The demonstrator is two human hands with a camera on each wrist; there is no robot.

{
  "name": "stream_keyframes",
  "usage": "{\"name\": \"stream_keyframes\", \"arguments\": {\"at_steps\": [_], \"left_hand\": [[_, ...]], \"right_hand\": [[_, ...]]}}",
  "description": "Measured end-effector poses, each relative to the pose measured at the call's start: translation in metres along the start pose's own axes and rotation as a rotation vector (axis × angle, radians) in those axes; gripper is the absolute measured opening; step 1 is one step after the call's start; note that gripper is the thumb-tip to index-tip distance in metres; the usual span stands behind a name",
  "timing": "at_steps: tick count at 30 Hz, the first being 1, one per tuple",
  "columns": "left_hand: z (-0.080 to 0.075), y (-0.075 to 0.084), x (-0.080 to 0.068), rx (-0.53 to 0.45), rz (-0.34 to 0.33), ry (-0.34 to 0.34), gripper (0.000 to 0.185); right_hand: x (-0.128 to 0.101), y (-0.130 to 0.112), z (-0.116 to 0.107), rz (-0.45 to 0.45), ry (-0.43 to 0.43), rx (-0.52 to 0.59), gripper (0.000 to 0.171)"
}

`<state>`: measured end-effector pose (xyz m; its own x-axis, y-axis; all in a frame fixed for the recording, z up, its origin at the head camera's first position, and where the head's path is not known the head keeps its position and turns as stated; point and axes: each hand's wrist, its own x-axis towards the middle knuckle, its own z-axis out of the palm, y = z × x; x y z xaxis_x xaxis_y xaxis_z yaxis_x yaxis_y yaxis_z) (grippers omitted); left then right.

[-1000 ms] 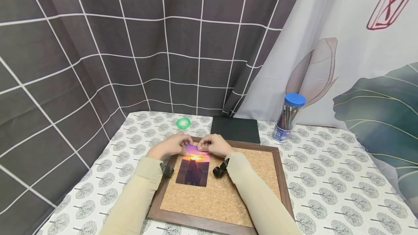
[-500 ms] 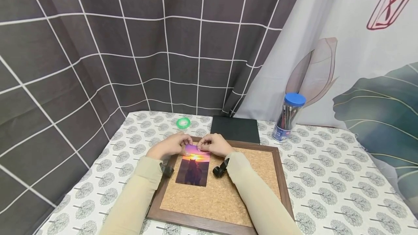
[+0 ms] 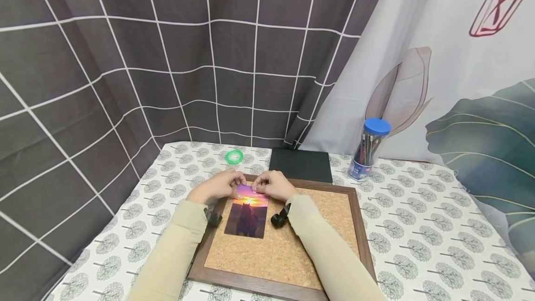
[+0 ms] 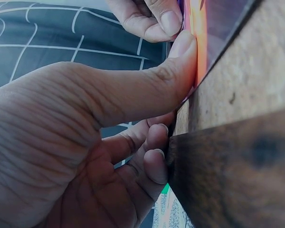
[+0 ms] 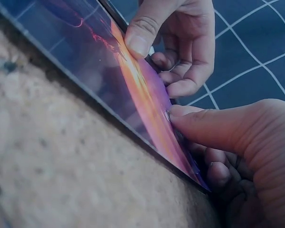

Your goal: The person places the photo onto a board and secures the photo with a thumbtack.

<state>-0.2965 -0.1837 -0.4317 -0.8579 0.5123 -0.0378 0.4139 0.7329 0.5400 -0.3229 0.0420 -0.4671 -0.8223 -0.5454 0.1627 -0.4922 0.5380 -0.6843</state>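
A glossy photo (image 3: 246,219) of a horse against a sunset lies on a cork board (image 3: 284,261) with a dark wooden frame. At its upper left my left hand (image 3: 218,186) holds the top part, thumb flat on the picture and fingers curled at the board's edge. My right hand (image 3: 275,185) pinches the top edge nearer the right corner, thumb in front. In the right wrist view a tiny shiny spot (image 5: 168,114) shows at the right thumb's tip; its kind is unclear. Part of the photo's top edge is hidden by the fingers.
Behind the board lie a green tape roll (image 3: 234,156) and a flat black rectangular item (image 3: 300,165). To the right stands a clear jar of pencils (image 3: 368,150) with a blue lid. A grid-patterned curtain (image 3: 234,59) hangs at the back of the tree-print tablecloth (image 3: 418,245).
The view has shifted very slightly. Both hands stay at the photo's top edge, and the photo keeps its place on the board.
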Motion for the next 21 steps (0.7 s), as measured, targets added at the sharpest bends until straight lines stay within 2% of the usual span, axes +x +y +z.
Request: {"name": "stream_keyframes", "arguments": {"at_steps": [6,21], "left_hand": [[-0.0006,0.0019,0.0007,0.005,-0.02,-0.004,0.036],[-0.0002,0.0001,0.0014,0.002,-0.013,-0.007,0.037]], "right_hand": [[0.0006,0.0014,0.0007,-0.004,-0.001,0.012,0.01],[0.0003,0.0,0.001,0.035,0.025,0.009,0.005]]}}
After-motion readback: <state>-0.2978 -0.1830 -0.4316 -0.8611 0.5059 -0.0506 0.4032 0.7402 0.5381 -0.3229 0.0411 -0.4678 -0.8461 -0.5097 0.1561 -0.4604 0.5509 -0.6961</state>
